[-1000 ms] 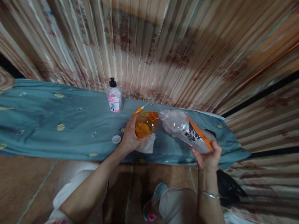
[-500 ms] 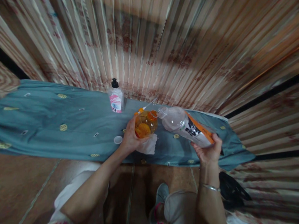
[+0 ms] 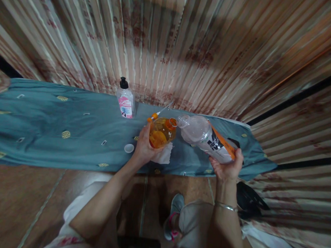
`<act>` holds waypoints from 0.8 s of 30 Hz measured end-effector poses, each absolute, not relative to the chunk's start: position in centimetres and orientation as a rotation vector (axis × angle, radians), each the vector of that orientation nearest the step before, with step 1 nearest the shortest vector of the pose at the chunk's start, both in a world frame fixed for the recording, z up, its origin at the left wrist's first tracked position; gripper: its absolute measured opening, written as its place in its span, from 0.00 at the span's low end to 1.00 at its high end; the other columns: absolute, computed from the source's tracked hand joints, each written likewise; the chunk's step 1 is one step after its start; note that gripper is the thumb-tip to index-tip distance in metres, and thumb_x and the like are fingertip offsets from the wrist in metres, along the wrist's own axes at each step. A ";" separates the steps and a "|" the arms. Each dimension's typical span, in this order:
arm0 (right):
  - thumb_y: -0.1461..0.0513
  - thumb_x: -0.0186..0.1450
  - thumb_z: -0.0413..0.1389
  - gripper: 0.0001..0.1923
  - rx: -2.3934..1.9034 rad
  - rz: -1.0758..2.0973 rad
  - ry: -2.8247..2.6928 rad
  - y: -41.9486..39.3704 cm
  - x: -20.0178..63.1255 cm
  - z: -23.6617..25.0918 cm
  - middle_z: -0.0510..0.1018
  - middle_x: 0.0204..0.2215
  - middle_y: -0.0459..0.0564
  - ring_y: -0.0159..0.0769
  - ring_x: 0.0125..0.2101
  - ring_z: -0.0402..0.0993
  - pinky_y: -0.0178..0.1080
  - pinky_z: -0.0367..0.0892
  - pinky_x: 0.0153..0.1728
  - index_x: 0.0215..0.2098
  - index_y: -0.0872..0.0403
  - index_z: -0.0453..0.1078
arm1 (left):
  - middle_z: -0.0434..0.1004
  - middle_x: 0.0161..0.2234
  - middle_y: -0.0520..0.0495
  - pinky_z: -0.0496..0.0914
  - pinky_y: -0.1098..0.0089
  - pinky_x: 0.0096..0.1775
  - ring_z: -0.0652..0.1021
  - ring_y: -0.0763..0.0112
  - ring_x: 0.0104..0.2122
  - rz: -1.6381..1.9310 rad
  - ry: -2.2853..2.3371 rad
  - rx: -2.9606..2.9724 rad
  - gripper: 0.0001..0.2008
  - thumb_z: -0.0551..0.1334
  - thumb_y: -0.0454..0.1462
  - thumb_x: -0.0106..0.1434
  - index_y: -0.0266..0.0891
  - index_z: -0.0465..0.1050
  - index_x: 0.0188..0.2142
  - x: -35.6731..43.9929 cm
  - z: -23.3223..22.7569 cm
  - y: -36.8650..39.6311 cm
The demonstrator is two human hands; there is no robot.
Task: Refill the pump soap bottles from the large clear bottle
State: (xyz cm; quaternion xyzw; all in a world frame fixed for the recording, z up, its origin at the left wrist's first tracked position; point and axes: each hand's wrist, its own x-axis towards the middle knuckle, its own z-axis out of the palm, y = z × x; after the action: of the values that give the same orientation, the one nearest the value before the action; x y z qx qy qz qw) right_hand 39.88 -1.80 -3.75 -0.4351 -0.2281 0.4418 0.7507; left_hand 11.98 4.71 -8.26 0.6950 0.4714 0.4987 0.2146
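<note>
My left hand (image 3: 146,147) is wrapped round a small orange bottle (image 3: 161,133), tilted with its open neck towards the right. In my right hand (image 3: 228,165) lies a large clear plastic bottle (image 3: 198,130) with an orange, black and white label, tipped so its mouth points left. The two mouths are close together at the orange bottle's rim; whether they touch or liquid flows I cannot tell. Beneath the orange bottle is a white tissue (image 3: 164,155). Behind it shows a thin tool with orange and white parts (image 3: 154,116), partly hidden.
A clear pump bottle (image 3: 126,102) with a black top and pink label stands at the back. A small white round cap (image 3: 128,148) lies left of my left hand. The teal cloth (image 3: 82,135) covers a narrow table against a pleated curtain (image 3: 158,47).
The whole view has shifted slightly, so the table sits a little higher and further left. Both bottles stay gripped, mouth to mouth, with little change between them.
</note>
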 end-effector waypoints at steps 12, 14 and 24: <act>0.48 0.52 0.57 0.24 -0.941 0.858 -0.512 -2.6 39.6 -2.4 0.77 0.32 0.48 0.35 0.26 0.74 0.35 0.69 0.17 0.41 0.53 0.71 | 0.65 0.58 0.36 0.61 0.47 0.59 0.68 0.46 0.57 1.362 1.295 1.959 0.46 0.72 0.41 0.46 0.38 0.53 0.61 12.2 -8.1 4.5; 0.49 0.52 0.57 0.23 -0.951 0.835 -0.510 -2.8 39.7 -2.2 0.77 0.31 0.47 0.35 0.27 0.74 0.36 0.71 0.18 0.40 0.53 0.72 | 0.65 0.58 0.37 0.61 0.47 0.59 0.68 0.46 0.57 1.350 1.300 1.959 0.46 0.72 0.41 0.46 0.39 0.53 0.61 12.3 -8.0 4.5; 0.47 0.52 0.55 0.23 -1.014 0.813 -0.524 -3.1 40.0 -2.0 0.76 0.31 0.49 0.34 0.25 0.72 0.35 0.68 0.17 0.39 0.54 0.73 | 0.65 0.58 0.38 0.61 0.46 0.58 0.68 0.45 0.57 1.340 1.309 1.958 0.46 0.72 0.41 0.46 0.40 0.53 0.61 12.5 -8.0 4.7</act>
State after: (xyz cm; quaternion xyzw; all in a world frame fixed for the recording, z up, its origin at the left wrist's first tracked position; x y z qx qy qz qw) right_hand 40.00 -3.07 -2.00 -0.4667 -0.2411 0.3738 0.7644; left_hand 12.51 4.74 -7.97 0.7059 0.4718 0.4829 0.2142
